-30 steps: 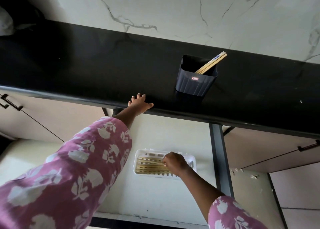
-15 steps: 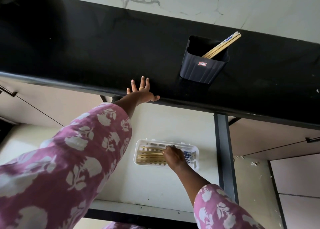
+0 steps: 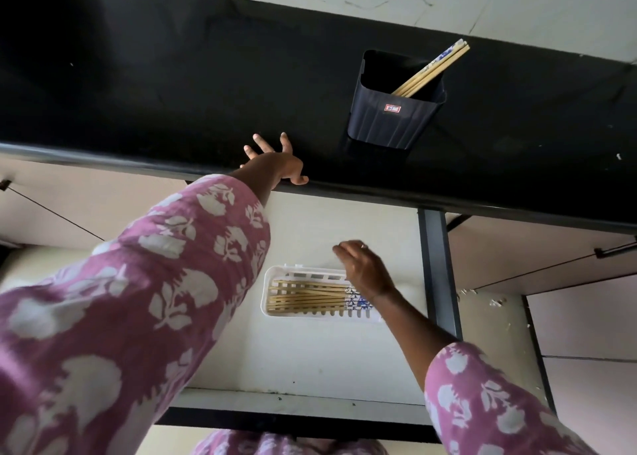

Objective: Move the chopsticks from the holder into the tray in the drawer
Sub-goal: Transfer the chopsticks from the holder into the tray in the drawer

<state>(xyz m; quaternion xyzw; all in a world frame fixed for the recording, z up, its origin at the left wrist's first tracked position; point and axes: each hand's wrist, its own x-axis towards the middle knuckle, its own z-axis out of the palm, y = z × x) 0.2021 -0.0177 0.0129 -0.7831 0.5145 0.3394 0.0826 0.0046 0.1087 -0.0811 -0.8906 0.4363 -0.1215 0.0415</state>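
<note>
Head view is showing chopsticks in two places: a bundle lying flat in the white tray [image 3: 275, 308] inside the open drawer [image 3: 310, 358], and a few more chopsticks [image 3: 431, 71] leaning toward the right in the dark holder [image 3: 393, 116], which is standing on the black counter [image 3: 172, 85] at the far side. The chopsticks in the tray [image 3: 306, 297] are lying lengthwise, left to right, with their blue-patterned ends at the right. The right hand [image 3: 363, 268] is hovering over the right end of the tray, just above those patterned ends, with fingers loosely curled and nothing gripped in it; a ring is showing on one finger. The left hand [image 3: 275, 159] is resting on the near edge of the counter, to the left of the holder and apart from it, fingers spread wide and empty, thumb hooking over the edge. Both arms are wearing pink floral sleeves, the left sleeve [image 3: 120, 299] filling much of the near left. The right hand and wrist are covering the tray's right end, and the fingertips are slightly blurred.
</note>
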